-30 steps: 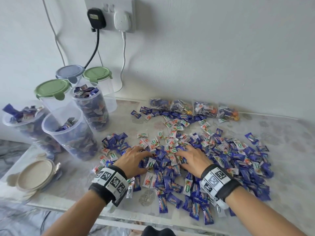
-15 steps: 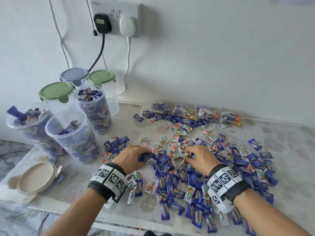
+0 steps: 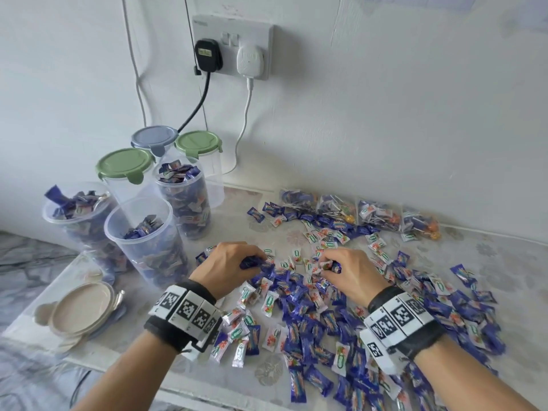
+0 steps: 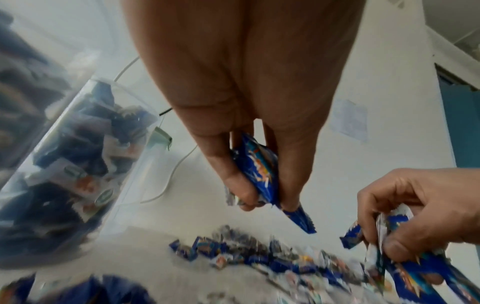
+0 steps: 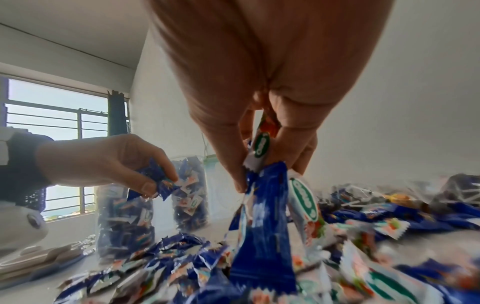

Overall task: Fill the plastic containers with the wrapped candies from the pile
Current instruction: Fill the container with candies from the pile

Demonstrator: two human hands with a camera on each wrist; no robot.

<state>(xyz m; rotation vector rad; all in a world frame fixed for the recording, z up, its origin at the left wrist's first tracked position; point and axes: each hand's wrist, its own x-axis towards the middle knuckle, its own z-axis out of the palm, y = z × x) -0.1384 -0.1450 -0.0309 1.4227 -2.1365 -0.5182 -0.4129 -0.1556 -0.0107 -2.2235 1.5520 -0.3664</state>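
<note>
No brand or word legible anywhere. Green oval logos on the white candy wrappers (image 5: pixel 261 147) beside the right hand (image 5: pixel 262 86), lettering too blurred to read (square coded markers (image 3: pixel 189 310) on wristbands, no text).

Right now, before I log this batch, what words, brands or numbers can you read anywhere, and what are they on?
No text reads clearly.
White candy wrapper: green oval logo with white letters, too blurred to read.
Blue candy wrapper: coloured print, no legible words.
Black plug: label too small to read.
Socket plate: corner mark too small to read.
Wristbands: square code patterns, no legible words.
</note>
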